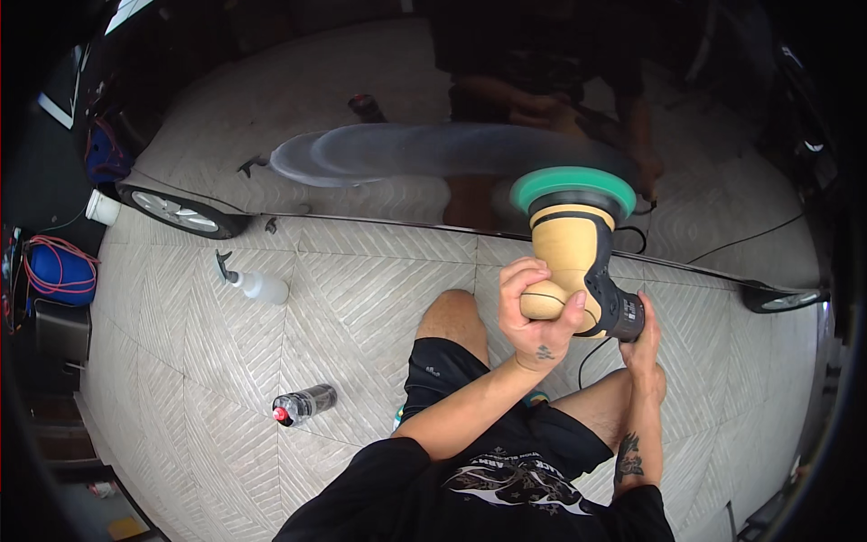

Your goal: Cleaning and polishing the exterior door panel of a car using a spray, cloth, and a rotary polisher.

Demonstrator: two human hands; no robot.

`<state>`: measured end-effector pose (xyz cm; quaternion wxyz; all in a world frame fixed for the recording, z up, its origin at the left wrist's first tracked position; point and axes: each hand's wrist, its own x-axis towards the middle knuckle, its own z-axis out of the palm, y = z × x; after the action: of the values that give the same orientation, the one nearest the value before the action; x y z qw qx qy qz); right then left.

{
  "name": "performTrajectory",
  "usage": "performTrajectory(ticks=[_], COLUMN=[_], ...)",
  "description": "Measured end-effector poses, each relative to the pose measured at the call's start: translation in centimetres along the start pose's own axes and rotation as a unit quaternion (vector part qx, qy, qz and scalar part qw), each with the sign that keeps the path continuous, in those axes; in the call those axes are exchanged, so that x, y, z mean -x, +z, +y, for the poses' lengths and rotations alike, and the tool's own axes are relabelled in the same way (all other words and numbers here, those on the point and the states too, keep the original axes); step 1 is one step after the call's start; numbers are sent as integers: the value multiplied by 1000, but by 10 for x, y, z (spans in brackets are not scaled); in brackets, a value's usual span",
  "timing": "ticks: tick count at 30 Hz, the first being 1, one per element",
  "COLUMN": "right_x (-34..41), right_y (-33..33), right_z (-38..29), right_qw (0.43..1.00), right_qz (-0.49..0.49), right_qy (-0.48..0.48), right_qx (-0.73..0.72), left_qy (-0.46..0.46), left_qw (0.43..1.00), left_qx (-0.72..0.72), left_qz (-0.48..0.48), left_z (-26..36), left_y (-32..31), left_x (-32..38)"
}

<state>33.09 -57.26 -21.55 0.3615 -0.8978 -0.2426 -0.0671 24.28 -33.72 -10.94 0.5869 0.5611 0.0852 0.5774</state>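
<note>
A yellow and black electric car polisher (pixel 565 237) is held up in front of a glossy black car side panel (pixel 379 74). Its green round pad (pixel 572 184) lies against the paint and its edge looks blurred. My left hand (pixel 525 322) wraps around the rounded front part of the tool. Farther back, my right hand (pixel 642 342) grips the dark rear end of the body. To the left of the pad, a hazy whitish smear of residue (pixel 379 152) stretches across the panel. A black power cord (pixel 588 359) hangs below the polisher.
On the tiled floor (pixel 217 339) to my left are a white spray bottle (pixel 263 286) and a dark clear bottle with a red cap (pixel 308 404). Car wheels stand at left (pixel 177 210) and right (pixel 789 300). A blue tank with red hose (pixel 62 274) and a white bucket (pixel 103 207) are farther left.
</note>
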Motion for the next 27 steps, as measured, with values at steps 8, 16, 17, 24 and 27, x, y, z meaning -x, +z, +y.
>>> performTrajectory(ticks=[8, 16, 17, 24, 27], right_x=[-21, -35, -37, -44, -47], right_y=[43, 79, 83, 115, 126], right_z=[-75, -156, -167, -231, -246], right_qw=[995, 988, 988, 984, 983], right_qz=[-9, -50, -60, -104, -120], right_qy=[-95, -142, -140, -144, -137], right_qx=[25, 15, 9, -9, -26], left_qy=[38, 23, 19, 7, -4], left_qw=[996, 989, 989, 983, 981], left_qx=[19, 31, 28, 51, 62], left_qz=[85, 140, 144, 174, 182], left_z=[-5, 5, 5, 2, 4], left_y=[-58, -122, -131, -196, -214], left_x=[-54, -113, -119, -164, -179])
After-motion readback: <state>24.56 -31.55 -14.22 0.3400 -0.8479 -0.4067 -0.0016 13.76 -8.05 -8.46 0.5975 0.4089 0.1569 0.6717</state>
